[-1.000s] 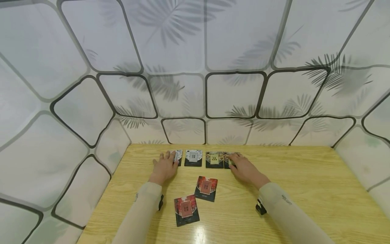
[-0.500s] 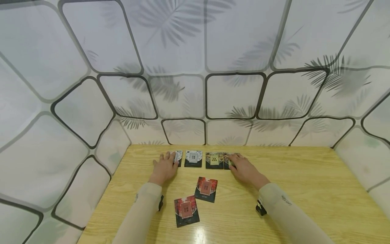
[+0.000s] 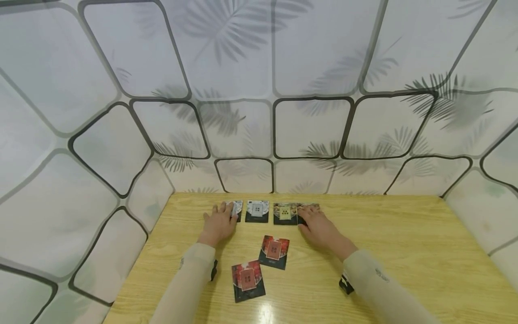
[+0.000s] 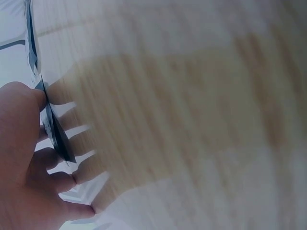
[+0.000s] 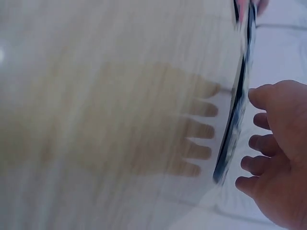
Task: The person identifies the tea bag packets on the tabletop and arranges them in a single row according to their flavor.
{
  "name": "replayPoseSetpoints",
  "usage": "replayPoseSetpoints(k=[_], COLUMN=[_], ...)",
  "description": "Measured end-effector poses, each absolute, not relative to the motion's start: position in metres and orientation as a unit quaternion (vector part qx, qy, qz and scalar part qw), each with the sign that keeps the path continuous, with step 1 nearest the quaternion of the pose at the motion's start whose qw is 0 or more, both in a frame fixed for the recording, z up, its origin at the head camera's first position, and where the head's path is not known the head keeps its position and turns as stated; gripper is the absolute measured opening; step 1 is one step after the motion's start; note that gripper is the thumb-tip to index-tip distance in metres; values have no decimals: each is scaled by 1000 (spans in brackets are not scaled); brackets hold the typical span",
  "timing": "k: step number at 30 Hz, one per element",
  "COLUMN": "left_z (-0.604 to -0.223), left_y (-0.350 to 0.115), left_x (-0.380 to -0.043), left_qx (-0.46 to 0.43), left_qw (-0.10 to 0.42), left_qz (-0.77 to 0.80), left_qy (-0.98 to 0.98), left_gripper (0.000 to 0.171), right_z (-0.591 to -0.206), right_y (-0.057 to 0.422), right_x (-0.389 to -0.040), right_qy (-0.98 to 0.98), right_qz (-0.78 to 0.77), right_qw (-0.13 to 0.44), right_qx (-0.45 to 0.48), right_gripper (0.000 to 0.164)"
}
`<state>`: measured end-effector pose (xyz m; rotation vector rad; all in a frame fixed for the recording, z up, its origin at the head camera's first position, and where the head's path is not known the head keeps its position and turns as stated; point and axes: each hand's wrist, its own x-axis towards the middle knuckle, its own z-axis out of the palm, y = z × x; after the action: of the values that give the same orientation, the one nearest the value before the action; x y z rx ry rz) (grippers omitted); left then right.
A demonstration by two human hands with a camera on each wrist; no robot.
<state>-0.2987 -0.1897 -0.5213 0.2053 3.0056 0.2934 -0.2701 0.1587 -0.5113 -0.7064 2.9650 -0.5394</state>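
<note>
Four small packets lie in a row at the back of the wooden table (image 3: 404, 252). My left hand (image 3: 220, 220) lies flat with its fingers spread, and its fingertips rest on the leftmost grey-white packet (image 3: 236, 209). A second grey-white packet (image 3: 256, 210) and a yellow-labelled packet (image 3: 285, 213) follow. My right hand (image 3: 319, 230) lies flat, its fingertips at the near edge of the fourth, brownish packet (image 3: 309, 208). In the left wrist view the left hand (image 4: 29, 167) touches a dark packet edge (image 4: 55, 129). In the right wrist view the right hand (image 5: 278, 158) hovers beside a packet edge (image 5: 235, 124).
Two red packets lie nearer to me, one (image 3: 274, 251) between my forearms and one (image 3: 248, 280) by my left sleeve. Patterned white panels wall in the table at the back and on both sides. Bare wood stretches to the right.
My right hand has slid back a little toward me and uncovered more of the fourth packet. My left hand has stayed put.
</note>
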Motion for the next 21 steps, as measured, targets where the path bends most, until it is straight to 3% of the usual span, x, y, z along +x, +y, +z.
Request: replayPoseSetpoints(k=[21], left_z=[-521], left_y=[-190], left_x=[-296], left_qx=[70], left_qw=[58], left_qz=[98], left_qy=[991], left_gripper=[62], right_z=[-512], right_y=[98], right_x=[-217], right_qy=[927], right_qz=[-150], right_qw=[70], right_qx=[-336], right_gripper=[58])
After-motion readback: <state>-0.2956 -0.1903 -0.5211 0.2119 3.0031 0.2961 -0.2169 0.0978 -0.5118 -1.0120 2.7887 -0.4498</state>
